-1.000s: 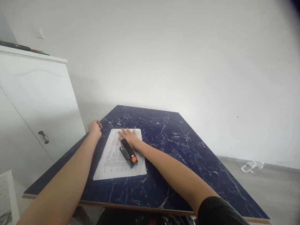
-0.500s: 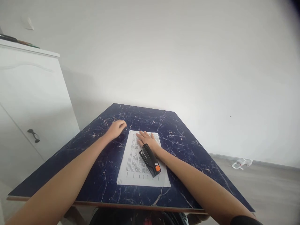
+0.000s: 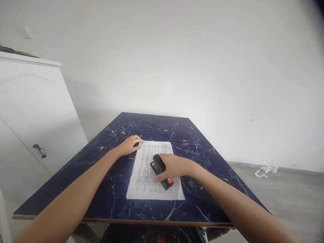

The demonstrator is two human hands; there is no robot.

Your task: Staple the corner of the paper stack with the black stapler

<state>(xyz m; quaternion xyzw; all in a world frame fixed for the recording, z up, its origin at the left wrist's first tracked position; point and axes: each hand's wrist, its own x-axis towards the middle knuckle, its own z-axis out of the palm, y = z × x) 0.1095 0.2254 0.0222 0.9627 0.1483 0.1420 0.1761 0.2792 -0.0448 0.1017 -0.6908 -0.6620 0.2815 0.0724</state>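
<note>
A sheaf of printed paper (image 3: 144, 168) lies flat, its lower right corner slightly ragged. On it rests a black stapler (image 3: 158, 163) with an orange patch at its near end, set at a slant. My right hand (image 3: 174, 166) closes over the stapler from the right, thumb on the near left side; the fingers beyond are partly hidden. At the paper's far left corner is my left hand (image 3: 131, 145), fingers stretched onto the edge and thumb apart from them.
The dark blue marbled table (image 3: 113, 199) meets a white wall (image 3: 177, 60) at its far side. A white cabinet (image 3: 32, 101) with a black handle (image 3: 39, 151) stands to the left. A clear plastic item (image 3: 265, 171) lies on the floor at right.
My right hand has lifted off the upper part of the paper and come back over the stapler. My left hand has moved from the bare table onto the paper's far left corner.
</note>
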